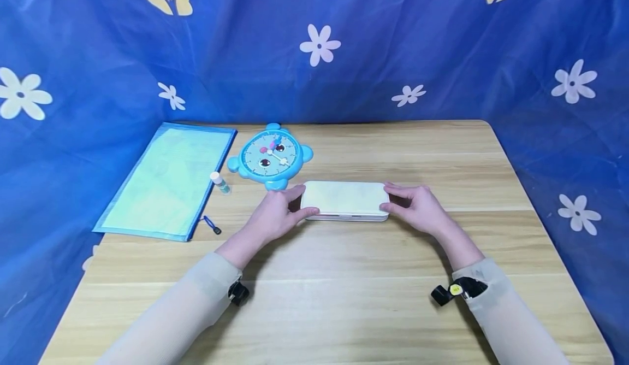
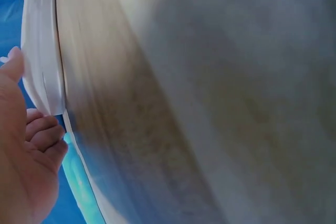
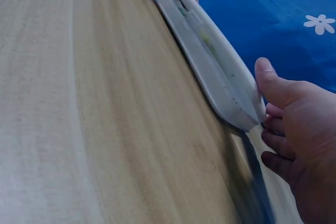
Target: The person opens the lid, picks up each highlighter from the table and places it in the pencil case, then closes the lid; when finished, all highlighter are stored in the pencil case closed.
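A white pencil case, long and flat with rounded corners, lies on the wooden table in front of me. My left hand holds its left end, with the thumb on the front corner of the lid and the fingers around the side. At the opposite end my right hand grips it the same way. In the right wrist view the case shows a narrow gap between lid and base, and what lies inside is unclear. The left wrist view catches the case edge-on beside the left thumb.
Behind the left hand lies a blue bear-shaped toy clock. Farther left are a small white-capped bottle, a dark zipper pull on a blue cord and a pale green zip pouch with blue edges. A blue flowered cloth hangs behind the table.
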{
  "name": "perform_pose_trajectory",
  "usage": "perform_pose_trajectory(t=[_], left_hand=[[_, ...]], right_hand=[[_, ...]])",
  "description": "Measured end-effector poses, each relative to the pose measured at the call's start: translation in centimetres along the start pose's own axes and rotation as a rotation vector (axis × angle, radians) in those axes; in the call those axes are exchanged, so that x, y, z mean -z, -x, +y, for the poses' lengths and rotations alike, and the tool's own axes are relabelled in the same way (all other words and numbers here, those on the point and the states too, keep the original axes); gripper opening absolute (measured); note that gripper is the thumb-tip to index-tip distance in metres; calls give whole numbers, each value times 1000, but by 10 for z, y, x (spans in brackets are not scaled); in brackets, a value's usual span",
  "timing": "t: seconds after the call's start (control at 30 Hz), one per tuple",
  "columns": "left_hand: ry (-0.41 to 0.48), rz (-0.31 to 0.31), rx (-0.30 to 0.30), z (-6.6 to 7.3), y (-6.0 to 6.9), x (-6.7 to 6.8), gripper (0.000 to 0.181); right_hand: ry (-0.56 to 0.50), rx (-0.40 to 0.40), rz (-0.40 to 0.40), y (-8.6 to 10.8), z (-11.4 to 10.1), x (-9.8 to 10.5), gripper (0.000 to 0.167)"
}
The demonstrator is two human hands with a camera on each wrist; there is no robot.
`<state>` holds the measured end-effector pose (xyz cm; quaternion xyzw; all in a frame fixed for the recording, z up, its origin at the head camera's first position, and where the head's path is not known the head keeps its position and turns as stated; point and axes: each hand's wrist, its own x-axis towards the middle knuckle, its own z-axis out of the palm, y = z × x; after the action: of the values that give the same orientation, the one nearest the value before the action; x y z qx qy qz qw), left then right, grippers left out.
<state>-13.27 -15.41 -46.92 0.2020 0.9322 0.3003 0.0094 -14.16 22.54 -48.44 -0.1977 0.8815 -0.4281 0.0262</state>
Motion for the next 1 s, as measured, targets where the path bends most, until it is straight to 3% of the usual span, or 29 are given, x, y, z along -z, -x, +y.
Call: perform_pose_trajectory(t=[0.1,0.37,0.7,1.0], left_hand=[[-26,-10,-21,0,-2,1,72],[-59,-60,-8,-2,-7,3,92],[-46,-96,-11,-1,-12,5,93],[-18,-112,31,2,-13,4,94]], right_hand=[[19,19,-10,-1,0,0,62],[88,48,-52,-4,-5,2,68],[168,57,-100,-5,-15,3,69],[188,49,-108,-3,-16,1,67]])
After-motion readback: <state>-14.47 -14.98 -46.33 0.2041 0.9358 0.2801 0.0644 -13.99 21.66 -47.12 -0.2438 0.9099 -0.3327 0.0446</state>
